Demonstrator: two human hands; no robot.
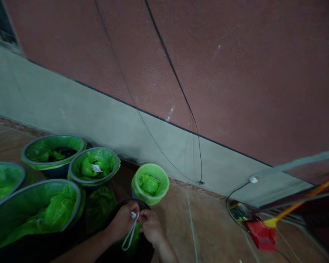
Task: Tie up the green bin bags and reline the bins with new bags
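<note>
Both hands are low in the middle of the head view, over a dark bin (113, 212) with something green inside. My left hand (123, 222) pinches a white cord (129, 239), which hangs down in a loop. Right beside it, my right hand (152, 225) has its fingertips closed at the same cord. A small white piece, bunched or knotted, shows at the left fingertips. Just beyond the hands stands a small bin (164, 179) lined with a light green bag, with a crumpled green bundle (148, 183) in it.
Several grey-rimmed bins with green liners stand at left, such as one large bin (78, 204) and a smaller bin (117, 160). A red dustpan (261, 233) with a yellow-orange handle (296, 208) lies right. A black cable (229, 199) runs from the wall (164, 138).
</note>
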